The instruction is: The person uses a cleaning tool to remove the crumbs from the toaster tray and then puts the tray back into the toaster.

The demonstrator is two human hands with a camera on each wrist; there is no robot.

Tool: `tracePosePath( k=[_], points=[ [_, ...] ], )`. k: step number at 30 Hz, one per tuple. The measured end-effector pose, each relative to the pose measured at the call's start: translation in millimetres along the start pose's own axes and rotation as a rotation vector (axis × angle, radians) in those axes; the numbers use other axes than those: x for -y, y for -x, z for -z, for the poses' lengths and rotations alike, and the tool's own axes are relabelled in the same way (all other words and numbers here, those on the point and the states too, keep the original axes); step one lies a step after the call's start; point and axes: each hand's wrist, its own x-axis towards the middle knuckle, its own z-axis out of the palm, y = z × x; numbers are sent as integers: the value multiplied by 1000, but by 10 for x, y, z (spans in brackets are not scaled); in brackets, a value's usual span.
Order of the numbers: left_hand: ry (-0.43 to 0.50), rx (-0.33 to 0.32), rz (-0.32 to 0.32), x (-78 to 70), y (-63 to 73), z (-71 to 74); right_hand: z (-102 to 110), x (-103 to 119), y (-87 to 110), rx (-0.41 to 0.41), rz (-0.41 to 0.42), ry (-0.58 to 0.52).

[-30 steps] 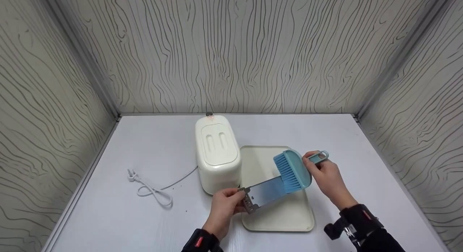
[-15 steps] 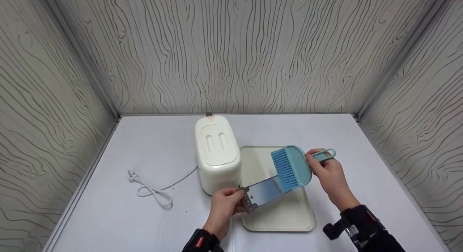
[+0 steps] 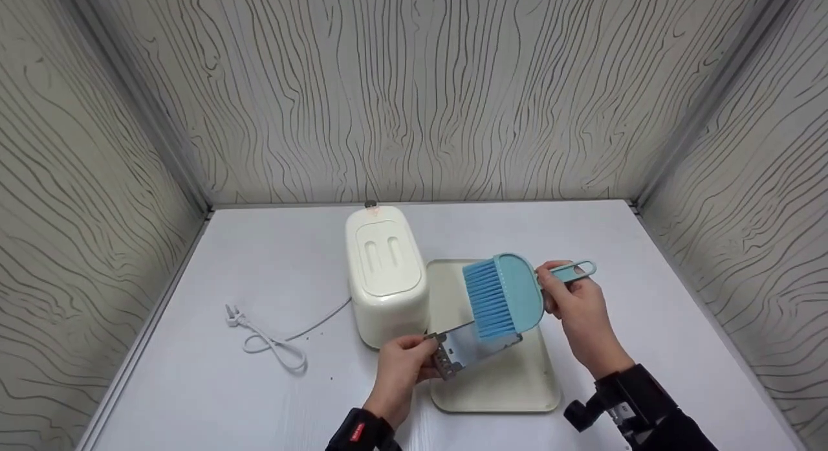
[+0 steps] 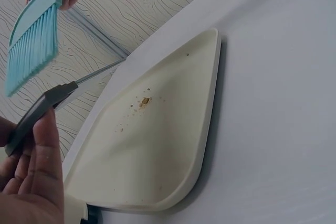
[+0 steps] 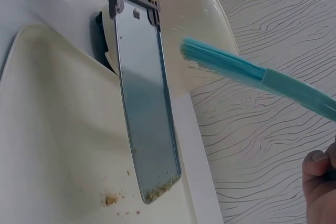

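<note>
My left hand [image 3: 401, 370] pinches the dark slotted end of a metal crumb tray [image 5: 144, 93], held tilted above a cream tray [image 3: 495, 396]. Crumbs [image 5: 161, 188] lie along the metal piece's far end. My right hand [image 3: 577, 308] grips the handle of a light blue brush [image 3: 519, 292] by its base. The bristles [image 5: 220, 60] are raised over the crumb tray and stand apart from it in the right wrist view. More crumbs [image 4: 145, 100] are scattered on the cream tray. To the left of that tray stands a cream-white toaster [image 3: 390, 263] with a lid on top.
A white power cord [image 3: 278, 347] with its plug [image 3: 234, 316] lies loosely coiled on the white table [image 3: 291, 263], left of the toaster. A few dark specks dot the table near the cord. Wood-patterned panels [image 3: 414, 95] wall in the back and sides.
The brush has lifted and moved left along the crumb tray, toward its slotted end. My right hand has moved left with it, while my left hand and the crumb tray have hardly moved.
</note>
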Motion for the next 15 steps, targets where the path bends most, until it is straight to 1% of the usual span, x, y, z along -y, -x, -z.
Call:
tracePosePath(
  k=[6,12,15],
  points=[
    [-3,-4,20,-10,3,-1,-134,-7,30,30,-50,-116],
    [10,9,22,-10,0,-10,-239,-42,67,53,-83,-192],
    [22,14,20,-6,-8,-21,-278,-56,91,67,-99,-212]
  ],
)
